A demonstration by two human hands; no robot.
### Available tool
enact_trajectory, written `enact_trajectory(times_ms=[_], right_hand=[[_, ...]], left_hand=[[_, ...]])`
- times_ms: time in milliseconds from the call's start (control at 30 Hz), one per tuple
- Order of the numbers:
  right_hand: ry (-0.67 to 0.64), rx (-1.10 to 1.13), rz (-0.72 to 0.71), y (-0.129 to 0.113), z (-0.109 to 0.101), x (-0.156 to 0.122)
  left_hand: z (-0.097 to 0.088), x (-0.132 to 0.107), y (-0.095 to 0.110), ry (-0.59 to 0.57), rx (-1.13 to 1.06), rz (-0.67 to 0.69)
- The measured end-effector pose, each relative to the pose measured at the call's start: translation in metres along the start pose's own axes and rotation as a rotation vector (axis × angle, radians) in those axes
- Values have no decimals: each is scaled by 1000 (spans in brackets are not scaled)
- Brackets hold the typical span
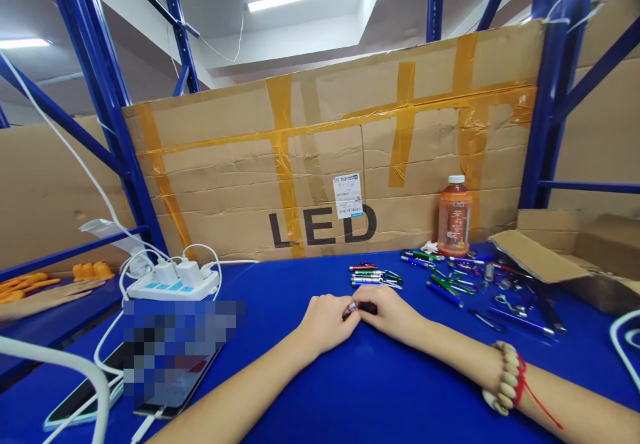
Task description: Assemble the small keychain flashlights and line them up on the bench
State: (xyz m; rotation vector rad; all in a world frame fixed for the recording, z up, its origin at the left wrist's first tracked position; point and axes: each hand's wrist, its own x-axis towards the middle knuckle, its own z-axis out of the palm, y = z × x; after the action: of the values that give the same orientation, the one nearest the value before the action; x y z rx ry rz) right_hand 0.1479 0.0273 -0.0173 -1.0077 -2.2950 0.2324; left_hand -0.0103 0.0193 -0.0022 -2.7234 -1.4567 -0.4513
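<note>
My left hand (326, 324) and my right hand (393, 312) meet at the middle of the blue tabletop. Both are closed, fingers curled, around a short dark pen (353, 309) with a shiny silvery band; fingers hide much of it, so I cannot tell whether it is whole or in parts. Just beyond the hands lies a small bunch of pens (373, 275) in red, white, green and blue. To the right spreads a loose heap of pens and pen parts (455, 284), with a blue pen (445, 293) on its near side.
An orange drink bottle (455, 217) stands behind the heap, beside an open cardboard box (575, 271). At left are a white power strip (175, 287) with chargers, cables and a tablet (175, 391). A cardboard panel (240, 197) closes off the back between blue posts (543, 111).
</note>
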Motion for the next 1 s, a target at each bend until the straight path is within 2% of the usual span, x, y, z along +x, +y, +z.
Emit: enact_trajectory(times_ms=[133,300,667,833,1000], right_hand=[[15,7,20,-3,-2,0],[61,91,38,-2,0,0],[140,18,96,1,3,0],[159,0,77,5,4,0],[165,-4,135,6,4,0]], left_hand=[[0,2,-1,-6,1,11],[-1,4,-3,35,-73,-81],[-4,1,1,40,-40,-89],[-3,0,0,50,-34,-87],[-4,-1,1,32,-20,-64]])
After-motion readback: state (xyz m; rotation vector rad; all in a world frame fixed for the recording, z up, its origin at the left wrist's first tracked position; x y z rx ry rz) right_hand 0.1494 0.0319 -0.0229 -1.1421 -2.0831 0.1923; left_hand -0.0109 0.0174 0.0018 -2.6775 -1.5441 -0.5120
